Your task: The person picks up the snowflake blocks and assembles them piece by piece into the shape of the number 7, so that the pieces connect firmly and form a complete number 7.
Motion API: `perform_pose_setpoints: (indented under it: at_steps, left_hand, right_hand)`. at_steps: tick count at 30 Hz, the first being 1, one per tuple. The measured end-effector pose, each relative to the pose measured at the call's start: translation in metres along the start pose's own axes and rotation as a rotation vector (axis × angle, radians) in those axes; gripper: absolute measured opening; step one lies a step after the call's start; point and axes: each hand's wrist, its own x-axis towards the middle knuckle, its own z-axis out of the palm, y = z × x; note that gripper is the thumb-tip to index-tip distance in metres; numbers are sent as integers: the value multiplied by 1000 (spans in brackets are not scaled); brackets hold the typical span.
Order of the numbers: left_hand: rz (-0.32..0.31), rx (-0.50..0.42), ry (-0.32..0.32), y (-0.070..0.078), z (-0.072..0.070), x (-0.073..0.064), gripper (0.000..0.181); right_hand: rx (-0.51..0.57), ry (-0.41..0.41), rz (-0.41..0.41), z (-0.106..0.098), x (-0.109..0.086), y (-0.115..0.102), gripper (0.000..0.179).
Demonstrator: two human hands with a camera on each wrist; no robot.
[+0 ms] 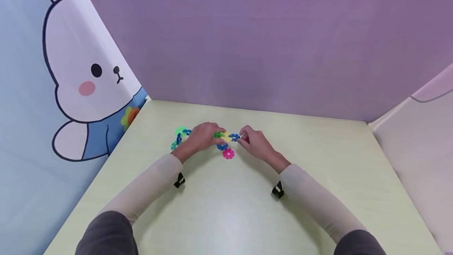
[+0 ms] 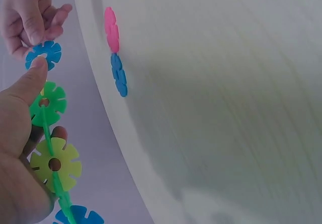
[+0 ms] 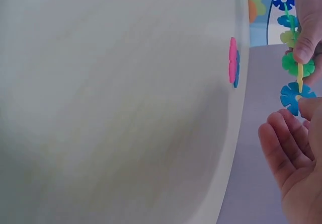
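Note:
A chain of slotted plastic snowflake discs hangs between both hands. My left hand (image 1: 205, 135) grips it by a yellow disc (image 3: 300, 77) seen edge-on, with a green disc (image 2: 49, 103) and a lime disc (image 2: 56, 163) along the palm. At the chain's end is a blue disc (image 1: 234, 137), slotted onto the yellow one. My right hand (image 1: 257, 143) pinches at this disc's outer side; a small pale edge shows at its fingertips, too little to identify. The right hand's other fingers are loosely bent in the right wrist view.
On the table (image 1: 226, 207) lie a pink disc (image 1: 228, 154) and a blue disc (image 2: 118, 75), touching. The chain's far part, with a teal disc (image 1: 174, 145), extends left behind the left wrist. A purple panel (image 1: 262, 50) stands behind the table; a rabbit-print sheet (image 1: 81, 89) hangs left.

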Motion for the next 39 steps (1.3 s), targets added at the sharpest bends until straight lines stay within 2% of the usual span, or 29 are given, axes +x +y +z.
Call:
perform_pose_setpoints:
  at_steps: [6,14,19,29,34,39]
  left_hand:
    - [-4,-6,3,-2,-2,1,51]
    - [-9,-1,22,-5,-2,5,51]
    - [-15,14,27,-9,-2,6,52]
    - [-18,16,31,-14,-1,3,52]
    - [-9,9,35,-17,-1,0,52]
    - [-9,12,39,-18,-1,-2,52]
  right_hand:
    - [-36,-25,-11,1,-5,1,8]
    - [-89,-138,-31,5,-8,-1,7]
    - [-102,-188,-31,11,-7,-3,11]
    - [-151,-284,37,27,-2,-14,29]
    - [-167,-305,65,32,-2,-20,27]
    - [-202,-299,53,35,-2,-22,18]
